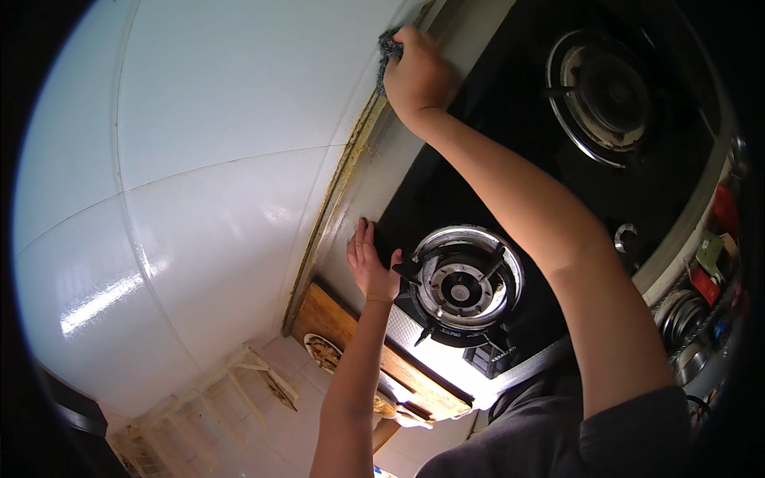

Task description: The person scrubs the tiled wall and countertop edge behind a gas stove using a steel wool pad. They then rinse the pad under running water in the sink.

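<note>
My right hand point(422, 76) is closed around a grey steel-wool scrubber point(388, 52). It presses the scrubber against the seam at the foot of the tiled wall point(233, 89). Yellowish-brown grime lines this seam point(352, 143), behind the metal strip at the back of the stove. Holding nothing, my left hand point(372, 267) rests on the rear edge of the black gas cooktop point(556, 197), fingers spread. Its thumb is close to a pan support of the near gas burner point(460, 291). The far gas burner point(615, 95) lies beyond my right forearm.
A wooden board point(326, 310) adjoins the cooktop's left end. Below it are a plate of food point(323, 352) and another dish of food point(384, 406). A pale rack point(227, 382) stands at lower left. Metal bowls point(684, 316) and red and green packets point(710, 254) crowd the right side.
</note>
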Demonstrator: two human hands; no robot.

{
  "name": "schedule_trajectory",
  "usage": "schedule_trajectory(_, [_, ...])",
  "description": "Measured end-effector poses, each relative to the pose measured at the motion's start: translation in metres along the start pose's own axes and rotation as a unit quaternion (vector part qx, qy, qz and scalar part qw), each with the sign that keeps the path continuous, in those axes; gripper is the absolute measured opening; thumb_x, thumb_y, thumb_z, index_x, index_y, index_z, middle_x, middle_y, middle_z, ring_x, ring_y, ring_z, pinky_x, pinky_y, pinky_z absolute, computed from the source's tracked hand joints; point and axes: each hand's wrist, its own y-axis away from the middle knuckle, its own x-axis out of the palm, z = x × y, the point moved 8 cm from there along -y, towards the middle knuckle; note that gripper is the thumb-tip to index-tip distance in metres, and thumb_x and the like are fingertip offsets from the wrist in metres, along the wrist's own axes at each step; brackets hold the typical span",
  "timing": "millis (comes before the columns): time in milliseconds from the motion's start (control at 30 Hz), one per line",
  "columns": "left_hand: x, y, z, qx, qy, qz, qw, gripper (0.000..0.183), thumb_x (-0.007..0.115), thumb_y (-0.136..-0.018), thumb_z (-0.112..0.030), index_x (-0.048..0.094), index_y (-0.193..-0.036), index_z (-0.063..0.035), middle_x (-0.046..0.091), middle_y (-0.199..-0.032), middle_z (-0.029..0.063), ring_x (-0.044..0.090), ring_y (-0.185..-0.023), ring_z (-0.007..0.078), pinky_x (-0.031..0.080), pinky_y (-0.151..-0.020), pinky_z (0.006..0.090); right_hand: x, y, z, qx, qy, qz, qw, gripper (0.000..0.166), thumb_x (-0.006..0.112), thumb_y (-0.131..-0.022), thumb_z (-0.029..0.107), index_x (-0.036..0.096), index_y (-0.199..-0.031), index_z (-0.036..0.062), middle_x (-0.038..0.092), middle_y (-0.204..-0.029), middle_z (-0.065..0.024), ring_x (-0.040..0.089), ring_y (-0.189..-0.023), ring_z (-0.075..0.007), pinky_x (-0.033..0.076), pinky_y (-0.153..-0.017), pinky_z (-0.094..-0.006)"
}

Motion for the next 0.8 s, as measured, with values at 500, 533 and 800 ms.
schedule_trajectory(500, [-0.004,0.007,0.002,-0.012,-0.013,-0.018,1.0,0.073,0.076,-0.084,-0.029,0.049,-0.15,-0.0101,0.043,-0.162,0.0059,0.041,-0.144,0.0341,0.03,-0.122,0.0456,0.011,0.012,0.003,0.03,0.028,0.113,0.993,0.032,0.071,-0.087,0.012,0.062,-0.118,0.0166,0.067,-0.119,-0.0089,0.068,-0.103,-0.038,0.056,-0.084,-0.0509])
schedule_trajectory(533, [-0.005,0.003,-0.003,0.0,-0.009,-0.023,1.0,0.073,0.076,-0.084,-0.029,0.049,-0.149,-0.01,0.043,-0.162,0.006,0.041,-0.144,0.0342,0.03,-0.122,0.0456,0.009,-0.005,-0.005,0.013,0.046,0.091,0.995,0.032,0.07,-0.087,0.011,0.062,-0.118,0.0155,0.068,-0.118,-0.0103,0.068,-0.104,-0.0383,0.056,-0.086,-0.0505])
schedule_trajectory(800, [-0.005,0.001,-0.012,0.018,0.008,-0.028,0.999,0.072,0.076,-0.085,-0.029,0.049,-0.149,-0.01,0.045,-0.161,0.007,0.042,-0.143,0.0352,0.031,-0.121,0.0461,-0.006,-0.044,-0.014,0.081,0.001,-0.017,0.997,0.023,0.066,-0.089,0.004,0.063,-0.112,0.0096,0.068,-0.11,-0.0143,0.066,-0.101,-0.0391,0.055,-0.084,-0.0491])
